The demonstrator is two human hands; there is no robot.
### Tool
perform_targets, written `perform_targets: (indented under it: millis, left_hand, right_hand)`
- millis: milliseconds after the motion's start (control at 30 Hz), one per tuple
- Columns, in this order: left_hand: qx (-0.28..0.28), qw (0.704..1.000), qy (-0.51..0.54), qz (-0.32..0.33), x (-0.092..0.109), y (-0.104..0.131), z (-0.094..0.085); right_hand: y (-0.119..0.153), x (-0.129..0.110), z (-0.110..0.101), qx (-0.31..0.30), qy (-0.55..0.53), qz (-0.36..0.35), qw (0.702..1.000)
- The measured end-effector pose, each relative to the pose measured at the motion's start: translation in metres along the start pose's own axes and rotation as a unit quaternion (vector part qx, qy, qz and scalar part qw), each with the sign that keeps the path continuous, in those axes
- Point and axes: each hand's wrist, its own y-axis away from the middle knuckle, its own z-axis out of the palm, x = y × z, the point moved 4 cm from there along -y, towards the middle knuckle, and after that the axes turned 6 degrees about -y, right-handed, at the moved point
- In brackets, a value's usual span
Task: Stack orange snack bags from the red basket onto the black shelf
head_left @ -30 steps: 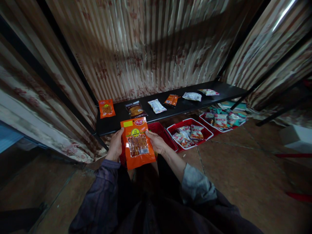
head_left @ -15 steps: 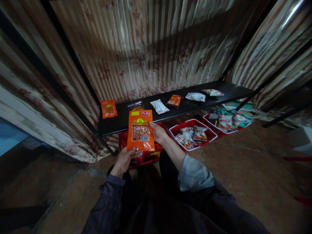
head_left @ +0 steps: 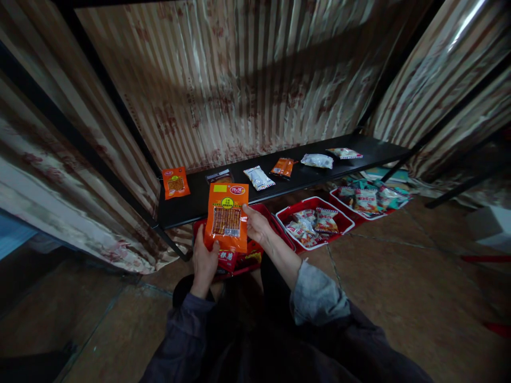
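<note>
Between my two hands is an orange snack packet [head_left: 228, 218] with a clear window showing brown sticks. My left hand [head_left: 205, 261] grips its lower left corner, thumb on the front. At the packet's right edge, my right hand [head_left: 257, 224] pinches it. The packet is held upright above a red basket [head_left: 281, 226], hiding much of it; a red packet [head_left: 227, 260] and other packets show inside. On the black shelf [head_left: 183, 210] behind, a similar orange packet [head_left: 175, 183] lies at the left end. A dark packet [head_left: 219, 176] is partly covered by the held one.
Farther along the shelf are a white packet [head_left: 259, 178], a small orange packet [head_left: 283, 167], a silvery packet [head_left: 316, 160] and another packet [head_left: 345, 153]. Two more red baskets [head_left: 348, 226] [head_left: 373, 217] with packets stand on the floor. Black metal posts [head_left: 120, 114] frame the shelf.
My left hand has shifted up from the packet's bottom edge to its lower left side. The packet has moved slightly down and left, and the view has shifted a little.
</note>
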Motion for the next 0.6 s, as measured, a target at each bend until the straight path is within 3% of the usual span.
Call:
perform_targets:
  millis: [33,133,267,400,600]
  left_hand:
    - [0.032,0.995,-0.078,0.059,0.007,0.001,0.0]
    - [0.085,0.938,-0.273,0.197,0.021,0.007,0.006]
    - [0.08,0.89,-0.35,0.281,0.026,0.01,0.017]
    - [0.048,0.91,-0.322,0.257,0.023,0.006,0.025]
    - [-0.043,0.985,-0.129,0.109,0.019,0.001,0.036]
  right_hand:
    - [0.0,0.002,0.0,0.001,-0.007,0.001,1.0]
    - [0.003,0.006,0.002,0.004,-0.024,0.004,1.0]
    - [0.008,0.008,0.008,0.007,-0.021,-0.004,1.0]
    - [0.014,0.01,0.017,0.015,-0.015,-0.015,1.0]
    - [0.027,0.018,0.032,-0.004,0.076,-0.089,0.993]
